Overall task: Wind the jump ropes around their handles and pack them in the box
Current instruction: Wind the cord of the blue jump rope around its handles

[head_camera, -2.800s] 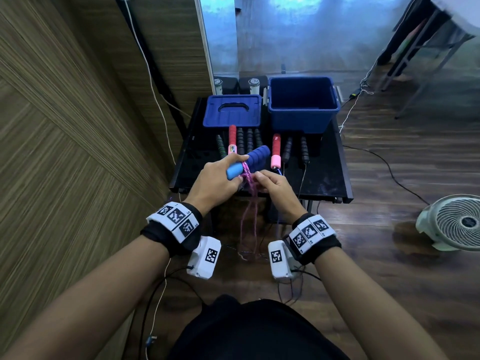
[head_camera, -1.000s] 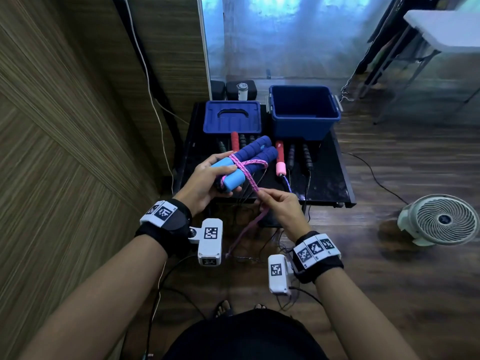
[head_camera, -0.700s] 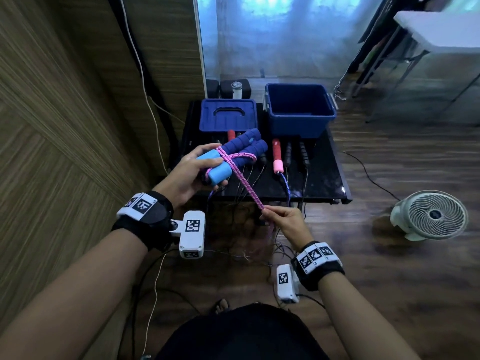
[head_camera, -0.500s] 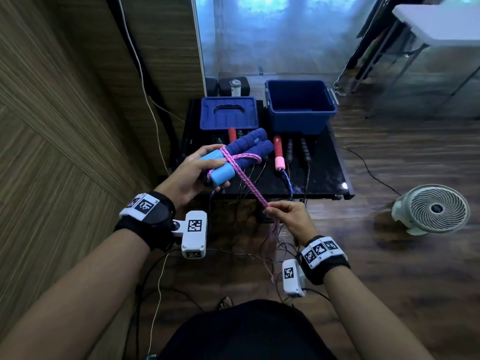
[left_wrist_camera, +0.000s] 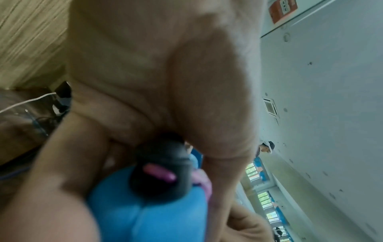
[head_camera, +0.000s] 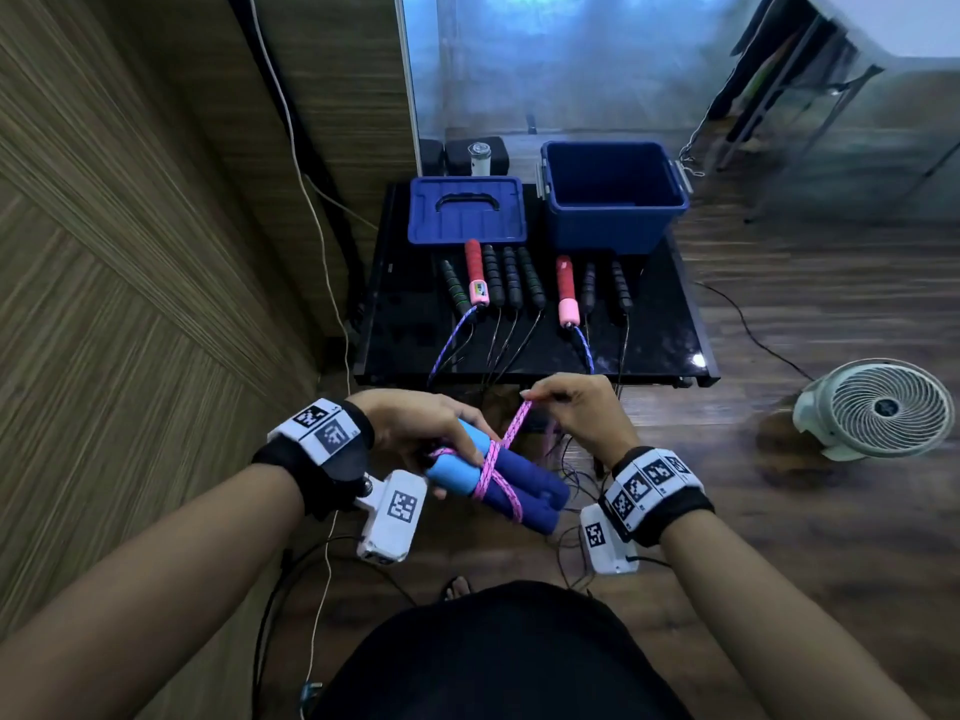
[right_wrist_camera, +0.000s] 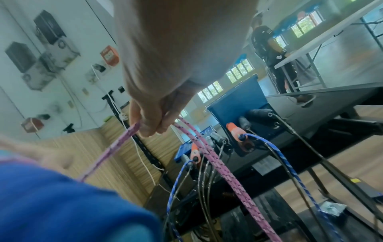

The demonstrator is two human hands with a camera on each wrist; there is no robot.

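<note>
Wooden floorboards (head_camera: 779,537) and a wood-panelled wall (head_camera: 130,226) surround a low black counter (head_camera: 665,350) in front of the person.

Nearest the body, the left hand (head_camera: 415,428) is the holding grip: its fingers curl round the light-blue ends of a pair of blue handles (head_camera: 519,491), held side by side and pointing down toward the right wrist. The left wrist view shows the fingers wrapped over the light-blue foam and a black end cap with pink rope coming out of it. A pink rope (head_camera: 498,459) crosses the handles in a few turns. From there it rises to the right hand (head_camera: 576,413), whose grip pinches the rope between thumb and fingertips just above the handles; in the right wrist view the rope runs taut from the pinch to the handles, and more of it hangs down below the hand.

Farther out, on the counter, lie the other jump ropes (head_camera: 498,278) in a row, handles upward: black ones and two red-and-pink ones, their cords trailing over the near edge. Behind them at the left lies a blue lid (head_camera: 467,210), flat, handle recess up. Beside it at the right stands the blue box (head_camera: 613,200), open; nothing shows inside it. A small white fan (head_camera: 878,413) sits on the floor at the right.
</note>
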